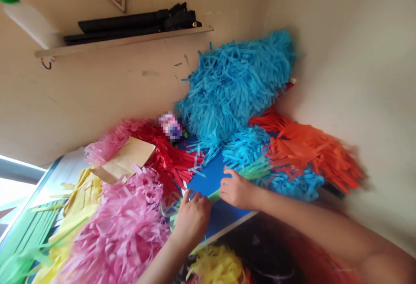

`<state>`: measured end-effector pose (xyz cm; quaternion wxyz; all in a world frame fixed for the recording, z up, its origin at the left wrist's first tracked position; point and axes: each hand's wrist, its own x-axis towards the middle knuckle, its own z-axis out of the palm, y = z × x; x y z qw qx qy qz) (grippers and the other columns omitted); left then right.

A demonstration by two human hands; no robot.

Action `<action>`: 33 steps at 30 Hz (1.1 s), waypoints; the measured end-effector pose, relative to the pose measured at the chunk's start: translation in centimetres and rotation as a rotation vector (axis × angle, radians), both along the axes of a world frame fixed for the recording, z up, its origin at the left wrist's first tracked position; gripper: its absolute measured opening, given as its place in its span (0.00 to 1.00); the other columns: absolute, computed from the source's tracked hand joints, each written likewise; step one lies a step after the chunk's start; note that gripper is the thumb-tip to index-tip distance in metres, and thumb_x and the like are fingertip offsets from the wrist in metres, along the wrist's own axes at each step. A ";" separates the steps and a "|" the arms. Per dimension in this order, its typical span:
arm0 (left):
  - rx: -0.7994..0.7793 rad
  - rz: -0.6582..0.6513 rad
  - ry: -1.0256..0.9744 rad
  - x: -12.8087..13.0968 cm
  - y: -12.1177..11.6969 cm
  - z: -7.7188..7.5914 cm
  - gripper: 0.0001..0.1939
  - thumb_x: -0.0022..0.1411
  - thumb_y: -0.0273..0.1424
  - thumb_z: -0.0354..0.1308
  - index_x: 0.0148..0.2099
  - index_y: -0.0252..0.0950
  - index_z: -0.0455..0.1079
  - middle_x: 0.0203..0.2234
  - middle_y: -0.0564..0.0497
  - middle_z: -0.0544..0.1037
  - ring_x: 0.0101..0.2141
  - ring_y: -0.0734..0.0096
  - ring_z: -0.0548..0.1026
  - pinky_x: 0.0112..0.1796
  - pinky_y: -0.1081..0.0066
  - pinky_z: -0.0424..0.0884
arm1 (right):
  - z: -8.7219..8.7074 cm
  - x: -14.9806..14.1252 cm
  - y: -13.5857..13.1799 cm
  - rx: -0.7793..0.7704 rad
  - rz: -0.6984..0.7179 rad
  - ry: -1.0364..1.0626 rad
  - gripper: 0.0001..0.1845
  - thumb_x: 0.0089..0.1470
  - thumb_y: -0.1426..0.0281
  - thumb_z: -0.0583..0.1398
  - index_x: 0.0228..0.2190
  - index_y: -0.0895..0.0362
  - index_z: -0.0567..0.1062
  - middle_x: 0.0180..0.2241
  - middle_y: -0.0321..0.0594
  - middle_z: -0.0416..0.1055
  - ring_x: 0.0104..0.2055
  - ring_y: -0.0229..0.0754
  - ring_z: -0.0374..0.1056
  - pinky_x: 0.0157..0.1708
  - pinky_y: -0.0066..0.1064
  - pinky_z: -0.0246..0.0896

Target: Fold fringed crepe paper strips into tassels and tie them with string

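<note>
A light green fringed paper strip (215, 195) stretches between my two hands above the blue table (208, 180). My left hand (193, 214) is closed around its left part, and some loose green fringe spreads out beyond it. On the other side, my right hand (238, 190) grips the strip, with its fingers curled and the index finger slightly raised. Past that hand the green fringe (256, 169) fans out toward the blue fringe (247, 147). A pink fringed paper pile (123, 232) lies to the left of my left hand.
A tall blue fringe heap (240, 84) leans in the corner. Orange fringe (315, 149) lies at right, red fringe (172, 162) and a tan paper piece (126, 158) at left. Yellow (78, 214) and green paper (26, 232) sit far left. Yellow fringe (217, 264) is near my body. A shelf (130, 43) holds black items.
</note>
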<state>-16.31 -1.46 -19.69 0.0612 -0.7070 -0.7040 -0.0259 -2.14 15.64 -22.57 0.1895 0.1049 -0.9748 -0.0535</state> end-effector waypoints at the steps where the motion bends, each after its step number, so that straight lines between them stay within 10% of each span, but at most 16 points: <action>1: 0.005 0.017 0.003 0.2 0.1 0.1 0.07 0.64 0.27 0.58 0.32 0.38 0.75 0.28 0.50 0.79 0.36 0.60 0.75 0.50 0.53 0.61 | -0.3 -0.2 0.0 0.007 -0.007 0.006 0.14 0.62 0.76 0.54 0.26 0.57 0.75 0.26 0.37 0.73 0.36 0.43 0.64 0.57 0.50 0.44; 12: 0.111 0.172 0.053 0.7 -0.1 -0.7 0.12 0.65 0.22 0.53 0.32 0.38 0.74 0.27 0.50 0.78 0.34 0.60 0.75 0.50 0.51 0.59 | 0.9 -1.0 -0.8 -0.243 -0.178 -0.051 0.07 0.57 0.67 0.60 0.35 0.55 0.78 0.36 0.41 0.77 0.42 0.47 0.64 0.51 0.48 0.45; 17: 0.133 0.167 0.030 0.1 -1.6 -1.6 0.14 0.66 0.22 0.51 0.38 0.41 0.77 0.33 0.50 0.82 0.39 0.58 0.76 0.51 0.47 0.57 | -0.7 -0.4 -1.4 -0.081 -0.119 0.097 0.14 0.64 0.75 0.54 0.28 0.56 0.75 0.29 0.37 0.74 0.37 0.43 0.62 0.46 0.42 0.47; 23: 0.132 0.147 -0.088 -1.1 -3.9 -2.6 0.22 0.62 0.16 0.49 0.47 0.43 0.77 0.39 0.49 0.84 0.42 0.56 0.76 0.54 0.47 0.55 | -2.7 1.5 1.2 -0.368 -0.129 0.094 0.09 0.63 0.69 0.60 0.32 0.51 0.80 0.33 0.34 0.78 0.38 0.41 0.64 0.44 0.40 0.46; 33: 0.198 0.218 -0.479 -2.7 -4.5 -3.3 0.10 0.67 0.34 0.57 0.36 0.48 0.79 0.30 0.56 0.82 0.34 0.66 0.76 0.46 0.60 0.60 | -2.5 3.0 2.9 -0.599 -0.177 0.025 0.06 0.55 0.67 0.69 0.27 0.52 0.82 0.31 0.34 0.76 0.35 0.39 0.67 0.39 0.35 0.52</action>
